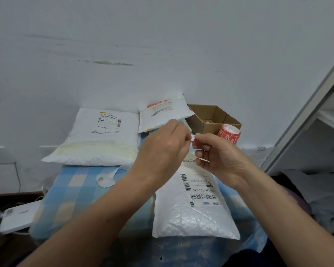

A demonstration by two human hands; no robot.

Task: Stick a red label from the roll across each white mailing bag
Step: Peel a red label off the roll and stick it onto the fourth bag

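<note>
Three white bags lie on the checked cloth (71, 189): the big bag (102, 139) far left, a small bag (162, 114) behind our hands, the near bag (193, 212) under them. The roll (228, 134) stands by the box (210, 118). Our left hand (162, 151) and right hand (220, 158) pinch a white strip (192, 137) between closed fingertips, seemingly a label's backing; we should peel slowly, then lay it flat across the near bag.

The counter (69, 191) has a blue checked cover. On it lie three white mailing bags: a large one (96, 143) far left, a smaller one (162, 116) behind, one (195, 214) near. A cardboard box (210, 120), a red label roll (228, 133) and a white paper strip (106, 179) rest there too.
</note>
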